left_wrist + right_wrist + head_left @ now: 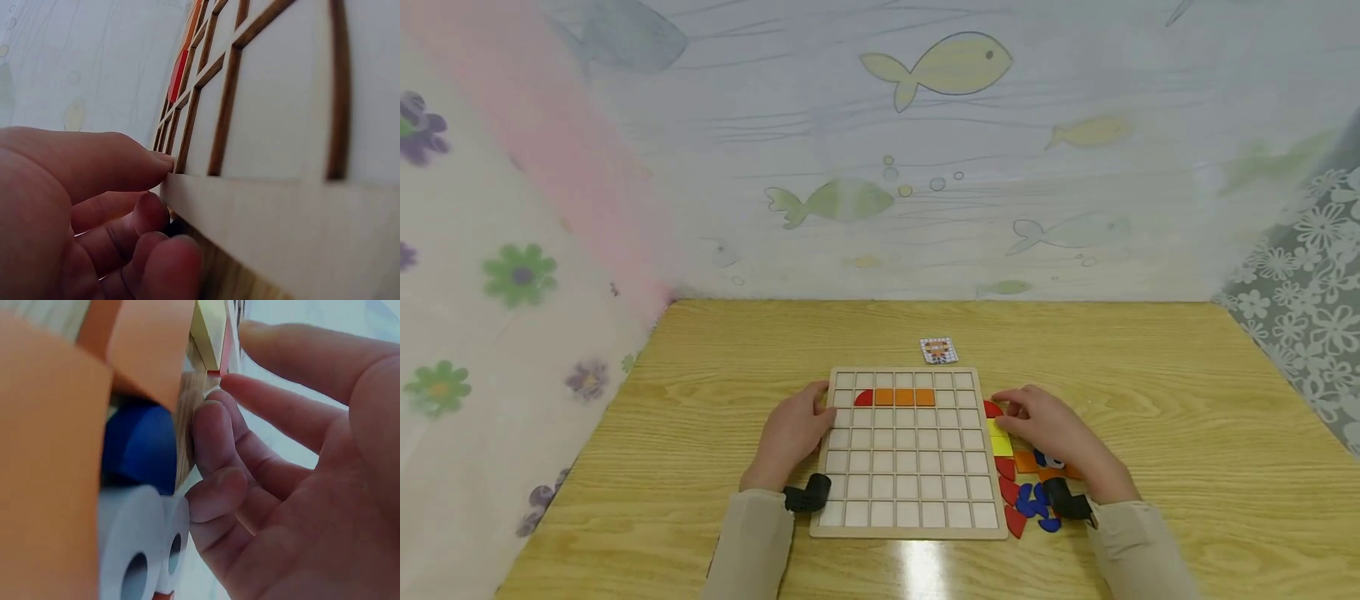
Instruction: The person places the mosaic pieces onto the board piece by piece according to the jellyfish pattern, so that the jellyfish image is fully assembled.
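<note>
A wooden grid board (895,461) lies on the table. In its second row from the top sit a red quarter-round piece (865,398) and three orange squares (905,397). My left hand (793,429) grips the board's left edge; in the left wrist view the thumb (134,161) lies on the frame, with the other fingers curled beside and below it. My right hand (1051,425) hovers at the board's right side, thumb and forefinger apart, nothing between them. Its fingertips are close to another red rounded piece (993,409) and yellow squares (1001,446).
Beside the board's right edge lie loose red pieces (1016,522), blue pieces (1049,524) and orange squares (1025,462). White pieces with dark dots (128,550) show under the right hand. A small picture card (938,350) lies behind the board. A painted wall (947,250) borders the table's back.
</note>
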Available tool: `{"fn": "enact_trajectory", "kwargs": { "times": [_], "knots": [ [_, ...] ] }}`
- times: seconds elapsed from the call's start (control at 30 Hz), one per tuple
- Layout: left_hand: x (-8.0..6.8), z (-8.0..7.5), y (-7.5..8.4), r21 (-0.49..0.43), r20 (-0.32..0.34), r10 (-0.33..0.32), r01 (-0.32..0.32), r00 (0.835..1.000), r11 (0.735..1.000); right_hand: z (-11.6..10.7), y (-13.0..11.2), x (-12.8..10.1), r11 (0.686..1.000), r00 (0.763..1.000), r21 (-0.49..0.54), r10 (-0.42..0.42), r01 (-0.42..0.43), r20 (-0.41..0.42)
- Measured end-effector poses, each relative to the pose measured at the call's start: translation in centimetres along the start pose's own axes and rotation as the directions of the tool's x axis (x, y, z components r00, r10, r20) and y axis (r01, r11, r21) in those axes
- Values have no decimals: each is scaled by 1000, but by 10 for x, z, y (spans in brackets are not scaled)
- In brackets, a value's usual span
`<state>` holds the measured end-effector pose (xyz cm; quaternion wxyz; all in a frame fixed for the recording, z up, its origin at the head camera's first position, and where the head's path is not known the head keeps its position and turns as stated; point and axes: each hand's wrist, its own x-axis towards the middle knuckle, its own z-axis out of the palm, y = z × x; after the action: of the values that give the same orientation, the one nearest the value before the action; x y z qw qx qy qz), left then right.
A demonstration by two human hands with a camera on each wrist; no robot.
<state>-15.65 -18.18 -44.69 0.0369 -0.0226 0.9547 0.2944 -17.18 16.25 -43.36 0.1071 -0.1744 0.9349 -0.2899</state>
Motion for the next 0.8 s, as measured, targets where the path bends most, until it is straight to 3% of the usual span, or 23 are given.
{"fn": "enact_trajectory", "kwargs": {
  "times": [0.27, 0.5, 0.8],
  "knots": [
    [0, 1, 0, -4, -6, -1, 1, 1000, 1000, 3, -5, 8, 1000, 999, -17, 24, -24, -24],
    [0, 2, 0, -6, -8, 3, -3, 1000, 1000, 6, -7, 11, 996, 996, 34, 87, -86, -21],
    [-1, 1, 1, -35, 0, -3, 3, 1000, 999, 7, -5, 13, 997, 997, 48, 68, -67, -21]
  ]
}}
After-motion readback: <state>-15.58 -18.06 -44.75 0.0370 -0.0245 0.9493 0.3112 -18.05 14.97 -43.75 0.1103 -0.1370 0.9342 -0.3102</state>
